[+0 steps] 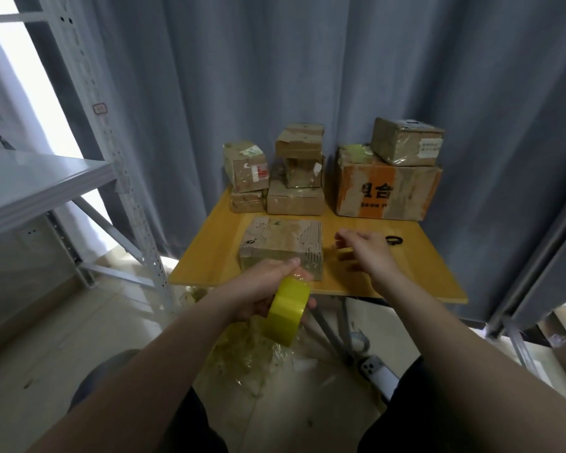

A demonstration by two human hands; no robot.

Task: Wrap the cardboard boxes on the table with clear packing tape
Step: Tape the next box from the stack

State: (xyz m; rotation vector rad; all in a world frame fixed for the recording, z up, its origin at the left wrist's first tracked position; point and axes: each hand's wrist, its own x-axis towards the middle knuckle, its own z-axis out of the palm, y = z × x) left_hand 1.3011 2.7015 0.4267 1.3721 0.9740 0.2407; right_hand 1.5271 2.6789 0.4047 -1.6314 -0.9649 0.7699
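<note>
A grey metal shelf (46,178) stands at nine o'clock of the view, off the bench (422,276). At the bench's eleven o'clock, small taped boxes (245,174) are stacked against the curtain, likely parked there to keep the working edge free. At six o'clock the left hand (262,292) grips the roll of packing tape (286,310), with the fingers curled round it. The roll is held just off the bench's near edge, tilted, and overlaps the near face of the cardboard box (281,246); my guess is that this lets a strip run straight onto that face. The box sits flat, close to the near edge and within reach of both hands. At its three o'clock the right hand (366,253) hovers with the fingers spread wide and blurred. It holds nothing I can make out, though clear film there would be hard to see. It seems poised to steady the box or catch the tape end. Farther back, at one o'clock, a large orange-banded box (386,191) carries a smaller one (406,142).
</note>
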